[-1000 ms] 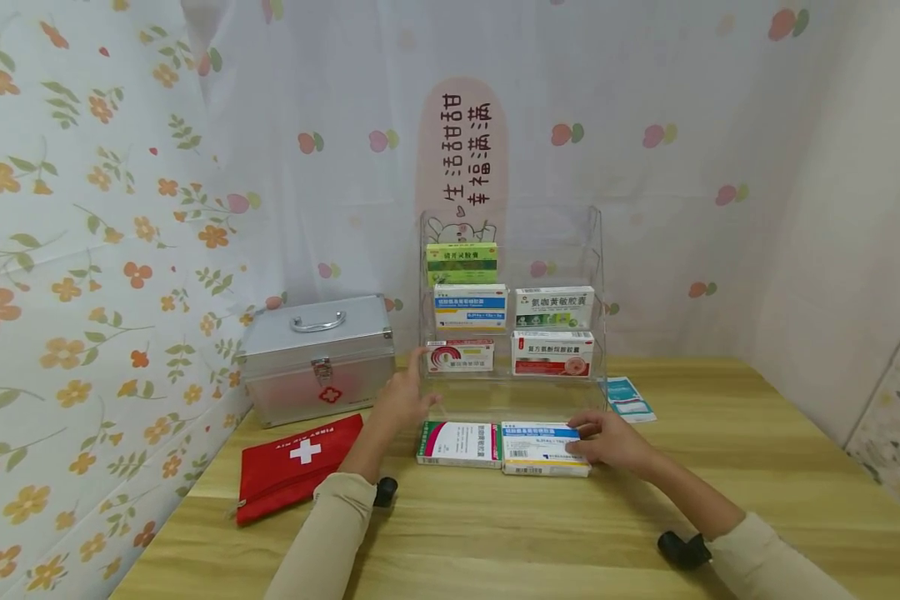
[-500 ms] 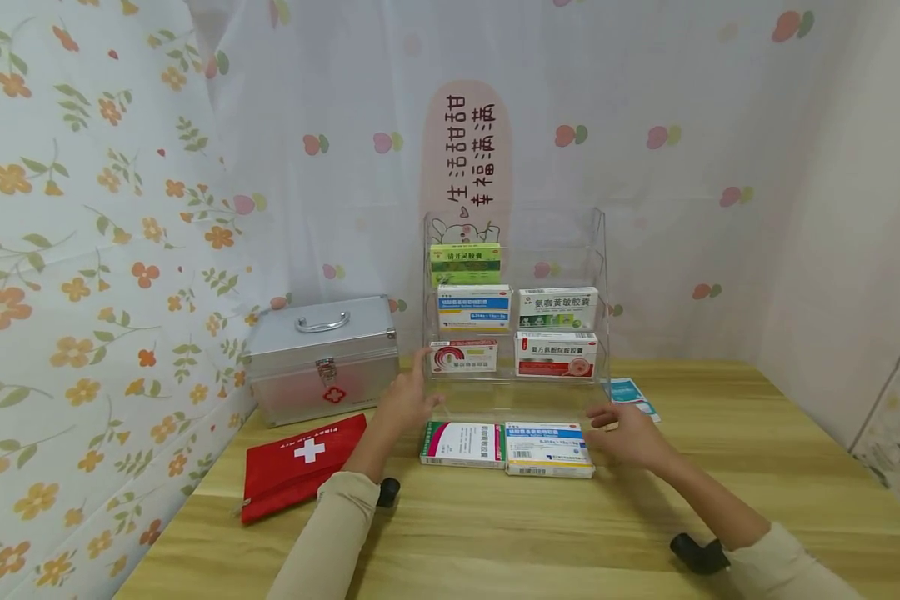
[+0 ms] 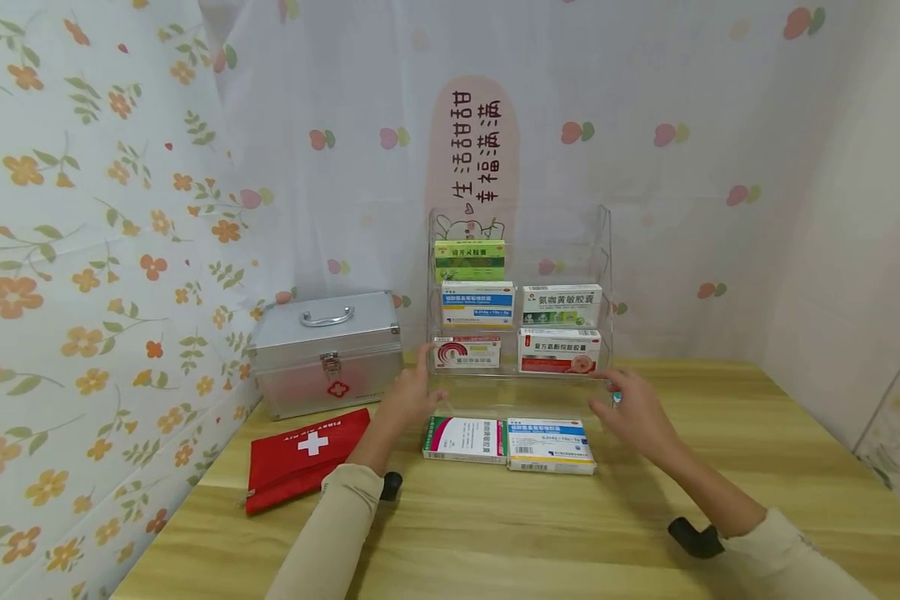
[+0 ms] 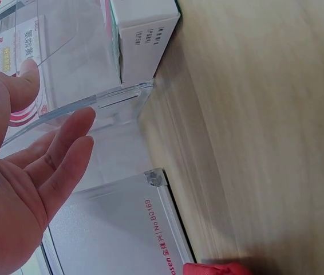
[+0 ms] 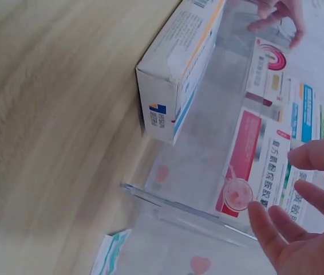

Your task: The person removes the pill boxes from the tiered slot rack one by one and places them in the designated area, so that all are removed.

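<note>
A clear acrylic rack [image 3: 540, 393] stands upright with several medicine boxes on its tiers. My left hand [image 3: 407, 400] is at the rack's left edge, its thumb and loosely extended fingers on either side of the clear side panel in the left wrist view; whether they touch it I cannot tell. Close to the lower right corner of the rack is my right hand [image 3: 641, 417], holding nothing, fingers spread near the red-and-white box [image 3: 558, 352]. Lying flat at the rack's front are a green-and-magenta box [image 3: 461, 439] and a blue-and-white box [image 3: 551, 446].
Left of the rack stands a silver first aid case [image 3: 326, 354] with a handle on top. A red first aid pouch [image 3: 307, 458] lies before it. Behind the right hand, a small teal-and-white packet [image 5: 109, 252] lies on the wooden table [image 3: 540, 533].
My right hand has left the blue-and-white box and moved up and right to the rack's lower right corner. The left hand stays by the rack's left edge. The head view has shifted slightly.
</note>
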